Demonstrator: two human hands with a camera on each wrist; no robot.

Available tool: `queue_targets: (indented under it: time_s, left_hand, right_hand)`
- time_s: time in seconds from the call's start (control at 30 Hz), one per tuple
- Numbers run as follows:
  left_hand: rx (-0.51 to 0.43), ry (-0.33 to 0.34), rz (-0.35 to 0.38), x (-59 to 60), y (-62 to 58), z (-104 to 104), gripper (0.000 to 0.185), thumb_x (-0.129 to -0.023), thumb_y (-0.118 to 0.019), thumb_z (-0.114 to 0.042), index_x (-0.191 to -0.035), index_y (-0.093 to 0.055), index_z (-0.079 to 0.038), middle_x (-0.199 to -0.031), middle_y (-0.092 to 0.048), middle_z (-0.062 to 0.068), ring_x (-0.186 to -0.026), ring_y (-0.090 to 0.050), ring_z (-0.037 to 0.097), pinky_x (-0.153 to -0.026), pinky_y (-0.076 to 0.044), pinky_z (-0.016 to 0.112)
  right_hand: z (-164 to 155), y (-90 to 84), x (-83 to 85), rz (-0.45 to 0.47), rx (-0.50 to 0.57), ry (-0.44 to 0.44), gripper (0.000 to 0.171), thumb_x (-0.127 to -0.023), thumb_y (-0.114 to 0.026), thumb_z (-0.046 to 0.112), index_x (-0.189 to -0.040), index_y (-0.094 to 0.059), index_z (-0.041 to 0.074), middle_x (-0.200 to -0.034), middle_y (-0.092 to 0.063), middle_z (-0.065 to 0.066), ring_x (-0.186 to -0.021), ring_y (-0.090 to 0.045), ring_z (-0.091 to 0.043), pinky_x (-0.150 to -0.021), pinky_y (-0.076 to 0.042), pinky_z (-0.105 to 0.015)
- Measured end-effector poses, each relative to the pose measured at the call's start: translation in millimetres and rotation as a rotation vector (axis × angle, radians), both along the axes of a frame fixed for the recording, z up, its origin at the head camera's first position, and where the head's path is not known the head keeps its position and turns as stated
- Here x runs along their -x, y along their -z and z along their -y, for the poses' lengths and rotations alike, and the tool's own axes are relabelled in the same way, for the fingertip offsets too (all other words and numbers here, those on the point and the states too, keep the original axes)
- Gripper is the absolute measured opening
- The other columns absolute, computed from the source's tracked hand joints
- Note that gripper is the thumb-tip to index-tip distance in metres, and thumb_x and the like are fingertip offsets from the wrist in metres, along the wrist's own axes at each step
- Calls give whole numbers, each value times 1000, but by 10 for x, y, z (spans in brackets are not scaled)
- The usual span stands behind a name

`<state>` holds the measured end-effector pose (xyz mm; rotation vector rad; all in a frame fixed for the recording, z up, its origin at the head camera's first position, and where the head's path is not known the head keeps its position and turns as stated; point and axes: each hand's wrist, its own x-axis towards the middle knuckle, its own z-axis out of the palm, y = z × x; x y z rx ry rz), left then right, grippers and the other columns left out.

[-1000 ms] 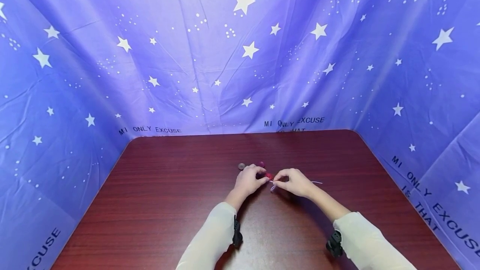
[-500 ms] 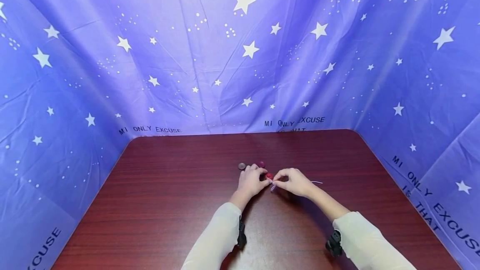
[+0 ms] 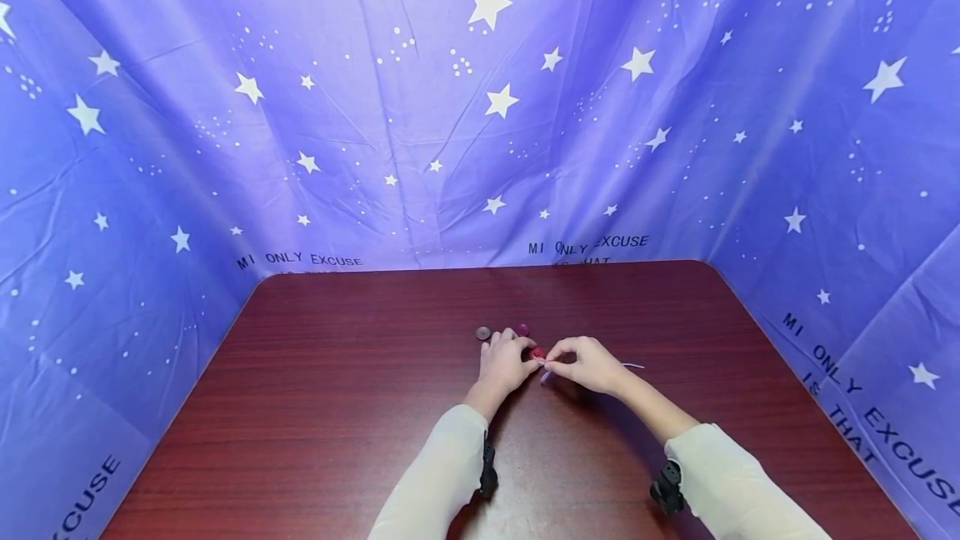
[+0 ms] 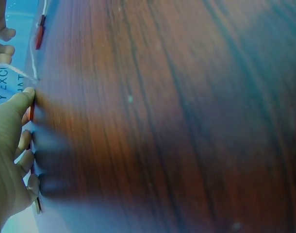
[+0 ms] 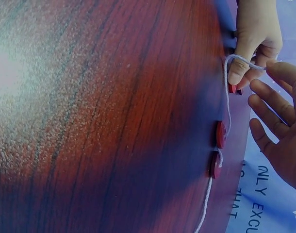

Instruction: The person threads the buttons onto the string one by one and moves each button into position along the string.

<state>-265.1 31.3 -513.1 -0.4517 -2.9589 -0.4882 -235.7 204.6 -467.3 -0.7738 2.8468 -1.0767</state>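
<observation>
A person's left hand (image 3: 504, 362) is on the table (image 3: 337, 407), a bit right of the middle; its thumb and pointing finger hold a small red button (image 3: 537, 352) by its edge; the right hand (image 3: 588, 365) is just to the right of it, and its thumb and pointing finger pinch a thin pale purple string (image 5: 228, 104); its other fingers are loosely bent; the string goes from that pinch over to the left thumb, then bends back and runs right, under the right hand; two more red buttons, one here (image 5: 220, 134) and one next to it (image 5: 215, 165), are on the string; one end of the string pokes out to the right, past the right wrist; it is too small to tell if the string goes through the held button; a grey button (image 3: 483, 332) lies just to the far left of the left hand, and a dark pink button (image 3: 522, 329) lies on its far side; both sleeves (image 3: 442, 469) are cream; behind the table hangs a blue and purple cloth (image 3: 420, 107) with white stars.
</observation>
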Motion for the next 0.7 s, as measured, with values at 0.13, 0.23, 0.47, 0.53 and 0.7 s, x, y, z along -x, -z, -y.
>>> queue_targets:
  time_s: [0.13,0.23,0.47,0.53,0.7]
  left_hand:
    - [-9,9,1,-5,2,10,34,-80,-66,-48,-108,-68,-28,-101,-58,-3,-94,-50,17,-74,-37,33]
    - [-17,19,-3,-8,-2,22,34,-80,-67,-47,-107,-68,-26,-102,-59,-3,-95,-51,17,-75,-39,33]
    - [-78,44,-31,2,-15,57,32,-79,-70,-43,-102,-70,-21,-99,-61,-2,-94,-55,17,-76,-42,35]
    - [-86,51,-31,7,-21,68,32,-79,-69,-43,-102,-70,-21,-97,-61,-3,-94,-56,17,-76,-43,34]
    - [-125,87,-26,18,-39,105,31,-79,-70,-42,-102,-71,-20,-94,-62,-3,-91,-58,15,-77,-48,31]
  right_hand:
    - [2,17,5,8,4,-2,6,-85,-67,23,-84,-71,18,-83,-70,8,-77,-56,-1,-75,-50,-37]
    - [1,25,6,8,1,-2,6,-85,-67,23,-84,-71,18,-83,-70,8,-78,-56,-1,-75,-50,-37]
    - [-8,22,8,6,-3,3,5,-84,-68,22,-83,-70,18,-82,-69,8,-72,-52,0,-65,-43,-20]
    - [-7,21,9,7,-3,-1,6,-84,-68,22,-83,-70,17,-82,-69,8,-72,-52,0,-65,-42,-19]
    - [-7,7,10,10,-14,5,6,-84,-68,22,-84,-71,17,-83,-69,8,-72,-52,-1,-66,-42,-19]
